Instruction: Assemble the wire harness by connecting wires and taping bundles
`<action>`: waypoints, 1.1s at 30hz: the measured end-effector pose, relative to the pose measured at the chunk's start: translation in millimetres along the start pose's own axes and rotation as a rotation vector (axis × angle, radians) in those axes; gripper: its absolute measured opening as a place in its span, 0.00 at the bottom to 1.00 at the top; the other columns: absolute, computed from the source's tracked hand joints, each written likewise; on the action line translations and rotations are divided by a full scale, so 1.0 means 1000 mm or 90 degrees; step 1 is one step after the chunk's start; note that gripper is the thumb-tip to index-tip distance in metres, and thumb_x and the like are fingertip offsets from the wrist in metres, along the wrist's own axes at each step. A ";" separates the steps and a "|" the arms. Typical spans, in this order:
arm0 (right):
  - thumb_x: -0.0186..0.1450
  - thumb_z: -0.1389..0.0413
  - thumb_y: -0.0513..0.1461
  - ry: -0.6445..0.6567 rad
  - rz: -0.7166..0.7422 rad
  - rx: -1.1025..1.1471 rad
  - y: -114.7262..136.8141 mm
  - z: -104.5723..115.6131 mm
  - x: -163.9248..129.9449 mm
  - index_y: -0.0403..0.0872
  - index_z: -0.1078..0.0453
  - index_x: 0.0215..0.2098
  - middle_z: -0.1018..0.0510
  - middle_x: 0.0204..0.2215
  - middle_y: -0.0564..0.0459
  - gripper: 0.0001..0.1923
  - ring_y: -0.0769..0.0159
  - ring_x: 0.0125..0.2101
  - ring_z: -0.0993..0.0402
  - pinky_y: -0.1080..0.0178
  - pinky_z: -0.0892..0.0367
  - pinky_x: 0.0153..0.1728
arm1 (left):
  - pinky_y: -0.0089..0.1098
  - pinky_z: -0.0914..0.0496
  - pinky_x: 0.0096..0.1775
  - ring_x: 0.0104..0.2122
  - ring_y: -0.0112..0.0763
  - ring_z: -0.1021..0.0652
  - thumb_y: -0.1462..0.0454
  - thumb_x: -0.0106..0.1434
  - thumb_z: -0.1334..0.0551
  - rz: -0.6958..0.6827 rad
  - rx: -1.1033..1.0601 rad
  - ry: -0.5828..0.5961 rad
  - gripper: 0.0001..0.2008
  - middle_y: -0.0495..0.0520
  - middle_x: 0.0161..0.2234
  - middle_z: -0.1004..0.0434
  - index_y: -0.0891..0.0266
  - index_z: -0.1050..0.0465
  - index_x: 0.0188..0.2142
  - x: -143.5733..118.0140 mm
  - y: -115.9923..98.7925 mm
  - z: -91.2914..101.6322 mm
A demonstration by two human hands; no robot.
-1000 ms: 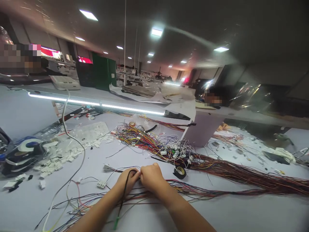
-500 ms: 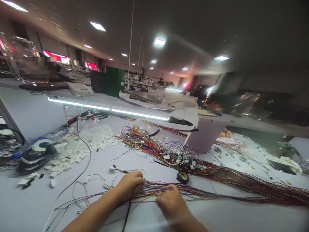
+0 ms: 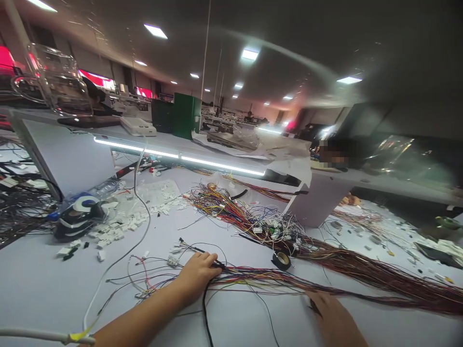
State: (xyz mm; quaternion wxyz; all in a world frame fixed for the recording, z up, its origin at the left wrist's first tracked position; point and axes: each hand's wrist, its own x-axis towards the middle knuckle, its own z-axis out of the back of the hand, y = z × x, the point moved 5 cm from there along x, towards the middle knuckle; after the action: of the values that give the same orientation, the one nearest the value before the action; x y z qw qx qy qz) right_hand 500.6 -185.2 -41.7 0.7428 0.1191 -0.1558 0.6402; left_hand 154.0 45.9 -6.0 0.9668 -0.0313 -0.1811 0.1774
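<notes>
My left hand (image 3: 201, 273) is closed around a bundle of thin coloured wires (image 3: 253, 275) on the white table. A black cable (image 3: 204, 313) runs out from beneath that hand toward the front edge. White connectors (image 3: 172, 260) and loose wire ends fan out to its left. My right hand (image 3: 334, 315) is smeared by motion just below the bundle, farther right. Something dark shows by its fingertips; whether it grips anything is unclear. Behind the bundle lies a roll of black tape (image 3: 281, 260).
A large wire heap (image 3: 249, 219) stretches off to the right. White connector pieces (image 3: 112, 233) lie scattered at left beside a bagged tape roll (image 3: 81, 217). A white cord (image 3: 146, 212) crosses the table. A light strip (image 3: 220, 165) hangs under the shelf. Another person's hand (image 3: 350, 199) shows behind the partition.
My right hand has moved right along the wires, away from the left one. My left hand stays on the bundle. The camera view has shifted slightly left.
</notes>
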 end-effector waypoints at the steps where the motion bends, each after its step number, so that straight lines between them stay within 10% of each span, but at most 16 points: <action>1: 0.59 0.50 0.35 -0.011 -0.004 0.000 0.007 0.006 0.009 0.53 0.28 0.49 0.22 0.45 0.47 0.21 0.52 0.45 0.25 0.52 0.31 0.46 | 0.37 0.37 0.41 0.41 0.37 0.29 0.65 0.65 0.42 0.016 0.013 -0.001 0.11 0.53 0.45 0.28 0.49 0.26 0.44 -0.003 0.001 -0.001; 6: 0.65 0.54 0.38 0.052 0.004 0.160 0.079 0.022 0.091 0.50 0.30 0.46 0.23 0.42 0.48 0.15 0.58 0.44 0.27 0.57 0.32 0.45 | 0.39 0.36 0.40 0.38 0.39 0.29 0.70 0.64 0.45 0.134 0.076 -0.001 0.10 0.55 0.38 0.27 0.58 0.28 0.42 -0.020 0.010 -0.004; 15: 0.64 0.50 0.41 0.188 -0.056 0.306 0.199 -0.035 0.197 0.46 0.30 0.49 0.23 0.37 0.45 0.17 0.57 0.37 0.25 0.60 0.36 0.37 | 0.42 0.33 0.40 0.39 0.41 0.27 0.68 0.63 0.41 0.233 0.084 -0.032 0.05 0.57 0.39 0.26 0.58 0.26 0.34 -0.049 0.012 -0.017; 20: 0.57 0.48 0.32 0.209 -0.048 0.365 0.216 -0.054 0.212 0.46 0.29 0.47 0.24 0.24 0.55 0.19 0.63 0.27 0.27 0.65 0.38 0.30 | 0.51 0.39 0.55 0.56 0.46 0.32 0.66 0.63 0.41 0.240 0.033 -0.007 0.13 0.60 0.58 0.32 0.55 0.27 0.47 -0.051 0.015 -0.013; 26: 0.65 0.51 0.38 0.176 -0.013 0.425 0.225 -0.038 0.194 0.46 0.31 0.49 0.25 0.38 0.49 0.16 0.62 0.38 0.29 0.61 0.36 0.43 | 0.70 0.64 0.56 0.64 0.57 0.45 0.48 0.62 0.42 0.296 -0.082 0.139 0.28 0.60 0.65 0.44 0.44 0.39 0.61 -0.055 0.035 0.011; 33: 0.60 0.43 0.37 0.241 0.033 0.594 0.271 -0.030 0.199 0.49 0.26 0.40 0.26 0.37 0.50 0.10 0.60 0.41 0.32 0.60 0.41 0.46 | 0.52 0.52 0.62 0.60 0.46 0.34 0.54 0.61 0.39 0.338 -0.212 0.025 0.22 0.58 0.59 0.32 0.53 0.28 0.54 -0.067 0.055 0.047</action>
State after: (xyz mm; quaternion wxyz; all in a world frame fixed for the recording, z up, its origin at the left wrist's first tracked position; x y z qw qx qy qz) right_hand 261.9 49.4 0.8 0.6095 0.3159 0.2816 0.6704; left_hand 60.7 73.4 8.2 0.8717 -0.2388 -0.1745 0.3907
